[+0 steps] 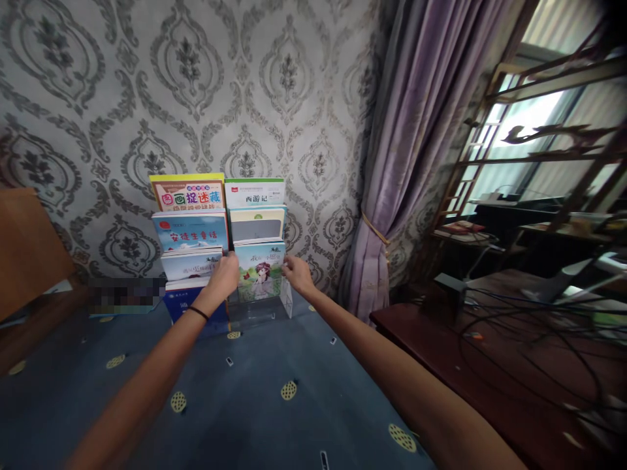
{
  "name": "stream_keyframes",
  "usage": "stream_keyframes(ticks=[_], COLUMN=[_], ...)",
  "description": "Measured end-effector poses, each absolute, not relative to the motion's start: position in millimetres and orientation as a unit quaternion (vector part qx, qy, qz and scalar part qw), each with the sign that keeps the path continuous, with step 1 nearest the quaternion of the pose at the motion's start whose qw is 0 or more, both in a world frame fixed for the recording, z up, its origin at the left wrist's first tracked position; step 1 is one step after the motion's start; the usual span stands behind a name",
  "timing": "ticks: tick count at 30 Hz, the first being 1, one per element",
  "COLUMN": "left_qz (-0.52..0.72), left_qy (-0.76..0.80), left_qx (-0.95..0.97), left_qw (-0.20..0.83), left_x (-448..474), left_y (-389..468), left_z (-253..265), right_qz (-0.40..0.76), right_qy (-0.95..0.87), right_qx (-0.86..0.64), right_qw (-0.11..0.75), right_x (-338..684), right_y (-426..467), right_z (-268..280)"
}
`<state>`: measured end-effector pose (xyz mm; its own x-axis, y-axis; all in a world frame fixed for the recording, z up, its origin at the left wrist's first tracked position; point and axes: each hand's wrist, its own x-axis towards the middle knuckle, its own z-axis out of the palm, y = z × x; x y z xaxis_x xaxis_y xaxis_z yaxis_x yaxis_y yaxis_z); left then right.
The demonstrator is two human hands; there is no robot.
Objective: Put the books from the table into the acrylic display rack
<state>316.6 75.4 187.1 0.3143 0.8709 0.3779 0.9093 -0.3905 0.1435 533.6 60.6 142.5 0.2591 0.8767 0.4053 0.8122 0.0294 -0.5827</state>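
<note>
A picture book with a cartoon girl on its cover [261,274] stands in the right column of a clear tiered book rack [255,314]. My left hand [226,277] has its fingers closed at the book's left edge, and my right hand [296,272] pinches its right edge. Behind it rise a cream-bordered book with a grey panel [257,228] and a white book with a green top [255,191]. The left column holds a yellow-edged book [189,194], a blue book [191,230], a pale blue book [189,266] and a dark blue book [189,307].
A dark blue cloth with pineapple prints [245,405] covers the table. Patterned wallpaper [196,98] lies behind, with a tied purple curtain [375,254] to the right. Farther right are a dark red table [416,333] with black cables and a wooden shelf [553,156]. A brown box [29,248] is at left.
</note>
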Motion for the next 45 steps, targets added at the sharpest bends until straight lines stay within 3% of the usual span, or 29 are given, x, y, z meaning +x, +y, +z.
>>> stream_keyframes(ticks=[45], left_qz=[-0.23], left_qy=[-0.524], left_qx=[-0.819], left_qw=[-0.028], left_x=[305.9], left_y=[56.4], left_z=[200.8], right_qz=[0.103], right_qy=[-0.6], right_qx=[-0.661], right_qw=[0.439], right_x=[533.9], right_y=[69.1], right_z=[128.5])
